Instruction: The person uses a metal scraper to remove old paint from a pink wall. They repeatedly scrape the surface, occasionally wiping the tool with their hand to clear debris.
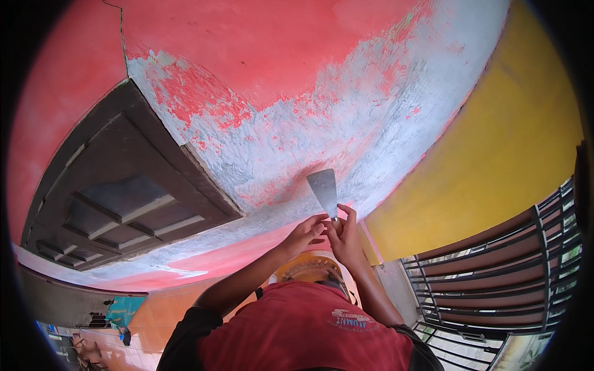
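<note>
My right hand point(344, 236) is closed round the handle of a putty knife point(325, 188), whose broad metal blade points up towards the wall. Beside it, my left hand point(304, 234) has its fingers bent close to the handle; whether they touch it I cannot tell. Behind the blade stretches a wall point(278, 143) with red paint above and a rough, pale whitish-grey area where red patches remain. The blade's edge appears near the wall, but contact cannot be made out.
A dark framed window point(139, 185) is set in the wall at left. A yellow wall point(487, 153) meets it at right, above a black metal grille point(487, 273). An orange-yellow round object point(311, 266), perhaps a chair or stool, stands below my hands.
</note>
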`<state>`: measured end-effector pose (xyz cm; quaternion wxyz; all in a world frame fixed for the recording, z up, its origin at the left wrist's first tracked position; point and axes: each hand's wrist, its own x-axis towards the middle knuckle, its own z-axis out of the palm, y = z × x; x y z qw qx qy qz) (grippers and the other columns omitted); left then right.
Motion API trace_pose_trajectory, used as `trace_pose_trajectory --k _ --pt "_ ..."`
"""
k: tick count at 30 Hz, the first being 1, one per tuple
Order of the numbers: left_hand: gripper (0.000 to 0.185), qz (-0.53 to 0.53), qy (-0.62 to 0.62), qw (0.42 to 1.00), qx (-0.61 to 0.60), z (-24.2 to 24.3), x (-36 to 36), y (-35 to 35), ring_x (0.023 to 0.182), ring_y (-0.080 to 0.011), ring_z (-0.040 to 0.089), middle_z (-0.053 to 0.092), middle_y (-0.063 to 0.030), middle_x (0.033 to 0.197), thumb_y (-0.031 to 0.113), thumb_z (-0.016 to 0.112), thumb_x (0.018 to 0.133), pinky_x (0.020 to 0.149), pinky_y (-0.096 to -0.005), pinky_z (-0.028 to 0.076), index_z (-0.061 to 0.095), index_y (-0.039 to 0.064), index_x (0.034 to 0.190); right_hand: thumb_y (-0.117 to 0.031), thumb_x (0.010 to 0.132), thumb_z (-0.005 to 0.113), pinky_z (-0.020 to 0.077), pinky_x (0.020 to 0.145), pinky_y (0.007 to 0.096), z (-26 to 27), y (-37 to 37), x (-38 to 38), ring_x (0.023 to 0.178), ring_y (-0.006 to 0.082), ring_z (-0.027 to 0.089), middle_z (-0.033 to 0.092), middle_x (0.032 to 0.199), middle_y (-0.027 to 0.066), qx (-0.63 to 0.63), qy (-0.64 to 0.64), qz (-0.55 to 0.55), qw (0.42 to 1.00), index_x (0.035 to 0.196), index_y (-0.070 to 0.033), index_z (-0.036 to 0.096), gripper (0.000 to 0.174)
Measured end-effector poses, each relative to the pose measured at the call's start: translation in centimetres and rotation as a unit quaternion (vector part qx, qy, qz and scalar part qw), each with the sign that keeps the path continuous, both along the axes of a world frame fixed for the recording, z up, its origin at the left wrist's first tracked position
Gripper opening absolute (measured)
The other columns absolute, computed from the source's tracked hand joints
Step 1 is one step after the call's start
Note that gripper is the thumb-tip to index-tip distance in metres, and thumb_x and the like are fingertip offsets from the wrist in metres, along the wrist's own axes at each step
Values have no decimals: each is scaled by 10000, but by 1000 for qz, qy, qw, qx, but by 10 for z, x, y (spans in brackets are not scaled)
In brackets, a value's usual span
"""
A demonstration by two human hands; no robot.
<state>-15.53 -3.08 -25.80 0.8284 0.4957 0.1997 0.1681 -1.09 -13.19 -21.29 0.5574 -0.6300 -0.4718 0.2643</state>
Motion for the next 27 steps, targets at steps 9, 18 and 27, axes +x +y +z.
trace_pose_trajectory --k 9,18,27 --pt "400 131 51 987 -82 -13 -12 -16 1145 -321 686 648 -207 1336 251 471 1124 945 -449 574 511 -25 1411 -339 852 843 440 1122 512 35 -41 21 1340 372 583 621 1405 199 -169 -471 -36 865 1549 -7 456 864" --pt "364 106 64 987 -101 -25 -37 -28 1129 -336 720 683 -218 1306 220 505 1109 902 -419 626 570 -31 1366 -631 970 593 448 1103 552 224 -78 -31 1260 432 628 625 1371 277 411 -21 434 802 1521 54 475 887" --pt "374 82 64 987 -124 -23 -52 -51 1082 -311 738 693 -198 1283 234 506 1116 915 -397 633 576 -51 1348 -439 1049 480 387 1178 483 258 -100 -95 1379 347 521 544 1490 208 726 -74 123 672 1543 24 455 678"
